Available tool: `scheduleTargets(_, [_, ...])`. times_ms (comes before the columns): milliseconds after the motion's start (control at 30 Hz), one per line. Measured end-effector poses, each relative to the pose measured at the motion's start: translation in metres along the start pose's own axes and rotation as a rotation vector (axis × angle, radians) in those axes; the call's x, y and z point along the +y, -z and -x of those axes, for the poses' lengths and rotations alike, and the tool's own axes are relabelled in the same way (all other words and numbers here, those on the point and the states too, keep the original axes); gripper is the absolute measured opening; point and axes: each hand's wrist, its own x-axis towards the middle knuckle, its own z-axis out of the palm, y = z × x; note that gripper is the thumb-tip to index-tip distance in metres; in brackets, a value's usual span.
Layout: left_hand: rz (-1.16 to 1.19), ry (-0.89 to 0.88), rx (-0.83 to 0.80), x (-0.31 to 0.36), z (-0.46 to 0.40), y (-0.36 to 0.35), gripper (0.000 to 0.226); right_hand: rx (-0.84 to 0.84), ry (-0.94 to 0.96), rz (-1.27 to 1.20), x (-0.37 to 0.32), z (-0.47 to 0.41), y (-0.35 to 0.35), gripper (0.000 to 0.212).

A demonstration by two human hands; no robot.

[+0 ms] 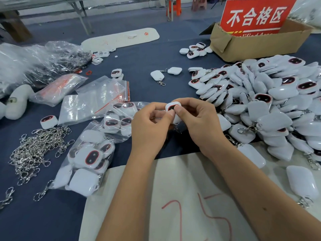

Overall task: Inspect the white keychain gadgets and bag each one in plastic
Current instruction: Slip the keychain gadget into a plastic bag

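Note:
A white keychain gadget [171,106] with a dark, red-rimmed face is held up at the middle of the view. My left hand [151,126] pinches its left side with thumb and forefinger. My right hand [199,122] pinches its right side, thumb over the face. Its lower part is hidden behind my thumbs. A big heap of the same white gadgets [264,105] lies to the right. Empty zip bags [102,96] with red seal strips lie at the left. Clear bags filled with gadgets [88,159] sit left of my left forearm.
A cardboard box [257,44] with a red sign [255,14] stands at the back right. A tangle of metal clasp chains [34,152] lies at the left. A white sheet with red marks [173,197] lies under my forearms. Crumpled plastic [34,60] fills the far left.

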Motion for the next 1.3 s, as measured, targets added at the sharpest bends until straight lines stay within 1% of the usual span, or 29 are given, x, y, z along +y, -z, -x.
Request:
scheduleTargets(167, [0.005,-0.003,0.0,-0.002,-0.001,0.001,0.005,-0.017,0.022,0.038,0.003,-0.001,0.0,0.017])
scheduleTargets(300, [0.134,0.092,0.004,-0.003,-0.001,0.001,0.009,-0.077,0.024,-0.013,0.002,0.0,0.001,0.022])
scheduleTargets(467, [0.273,0.216,0.011,0.001,-0.003,0.003,0.011,-0.137,-0.042,-0.158,0.002,0.0,0.001,0.029])
scheduleTargets(567, [0.346,0.285,0.03,0.004,-0.004,0.003,0.021,-0.16,-0.094,-0.239,0.002,0.0,0.0,0.026])
scheduleTargets(667, [0.409,0.331,0.04,0.006,-0.005,0.004,0.021,-0.193,-0.12,-0.304,0.001,0.001,0.001,0.025])
scheduleTargets(800, [0.468,0.367,0.01,0.009,-0.004,0.006,0.016,-0.204,-0.134,-0.379,0.001,0.001,0.002,0.022])
scheduleTargets(1067, [0.535,0.443,-0.01,0.014,-0.004,0.007,0.016,-0.271,-0.112,-0.463,0.0,0.002,0.001,0.027])
scheduleTargets(1233, [0.553,0.458,-0.049,0.014,-0.005,0.01,0.017,-0.257,-0.108,-0.458,-0.002,0.003,0.0,0.027])
scheduleTargets(1300, [0.539,0.423,-0.051,0.014,-0.004,0.01,0.016,-0.231,-0.088,-0.424,-0.002,0.004,0.0,0.022])
